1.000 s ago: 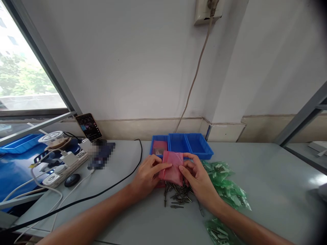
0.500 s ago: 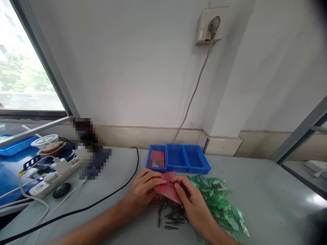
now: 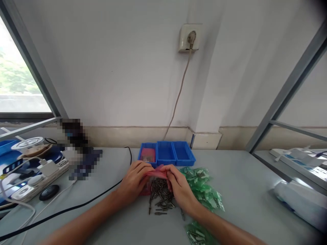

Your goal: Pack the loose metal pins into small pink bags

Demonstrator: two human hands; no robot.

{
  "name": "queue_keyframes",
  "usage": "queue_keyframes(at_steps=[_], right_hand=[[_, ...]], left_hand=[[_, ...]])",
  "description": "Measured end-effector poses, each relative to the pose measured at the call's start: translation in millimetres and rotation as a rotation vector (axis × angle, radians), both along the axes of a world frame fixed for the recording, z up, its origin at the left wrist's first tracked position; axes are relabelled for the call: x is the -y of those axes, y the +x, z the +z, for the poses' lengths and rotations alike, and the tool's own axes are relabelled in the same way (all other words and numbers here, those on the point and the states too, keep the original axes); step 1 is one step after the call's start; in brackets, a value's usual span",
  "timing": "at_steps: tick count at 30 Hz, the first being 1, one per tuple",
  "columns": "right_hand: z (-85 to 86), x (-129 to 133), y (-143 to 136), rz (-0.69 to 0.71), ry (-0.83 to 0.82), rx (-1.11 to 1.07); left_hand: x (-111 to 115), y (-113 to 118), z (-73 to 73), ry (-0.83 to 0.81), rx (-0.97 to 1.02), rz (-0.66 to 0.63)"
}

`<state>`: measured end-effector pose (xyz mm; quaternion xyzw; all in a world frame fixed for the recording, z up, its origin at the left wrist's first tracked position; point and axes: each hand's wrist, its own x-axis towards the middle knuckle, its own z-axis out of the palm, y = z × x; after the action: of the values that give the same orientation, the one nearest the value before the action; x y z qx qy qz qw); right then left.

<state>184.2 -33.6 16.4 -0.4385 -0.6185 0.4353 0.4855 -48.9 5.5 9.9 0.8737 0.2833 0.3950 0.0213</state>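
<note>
A pink plastic bag (image 3: 156,173) is held stretched between my two hands. My left hand (image 3: 134,178) has its fingers closed on the bag's left side. At the right side, my right hand (image 3: 180,186) pinches the bag between thumb and fingers. Directly below lies a loose heap of small slim metal parts, bolt-like (image 3: 162,194), on the grey table. Another piece of pink plastic (image 3: 146,190) shows low beside my left hand, partly hidden by it. Green plastic bags (image 3: 204,187) with metal parts inside lie to the right, partly behind my right forearm.
Three joined blue bins (image 3: 166,162) stand near the wall; the left one holds a pink bag (image 3: 148,153). A black cable (image 3: 84,203) crosses the table at left, near a black mouse (image 3: 49,192) and a power strip (image 3: 22,192). A white package (image 3: 301,200) lies far right.
The view has turned to the right, so everything appears farther left. The pink bag is now raised and seen more edge-on, exposing more of the metal heap. Both hands keep their hold.
</note>
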Motion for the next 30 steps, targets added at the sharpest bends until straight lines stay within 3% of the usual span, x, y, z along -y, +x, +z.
queue_keyframes(at_steps=[4, 9, 13, 16, 30], right_hand=[[0.7, 0.5, 1.7, -0.014, 0.112, 0.104], [2.9, 0.5, 2.4, -0.043, 0.201, 0.185], [1.3, 0.8, 1.1, -0.043, 0.116, 0.112], [-0.8, 0.5, -0.7, -0.019, 0.029, 0.033], [-1.4, -0.8, -2.7, -0.012, 0.018, -0.044]], left_hand=[[3.1, 3.1, 0.3, -0.073, 0.027, 0.053], [5.4, 5.9, -9.5, -0.144, 0.125, 0.145], [6.6, 6.2, -14.2, -0.250, 0.209, 0.073], [8.0, 5.9, -13.6, -0.218, 0.181, 0.065], [12.1, 3.4, -5.2, -0.174, 0.137, -0.050]])
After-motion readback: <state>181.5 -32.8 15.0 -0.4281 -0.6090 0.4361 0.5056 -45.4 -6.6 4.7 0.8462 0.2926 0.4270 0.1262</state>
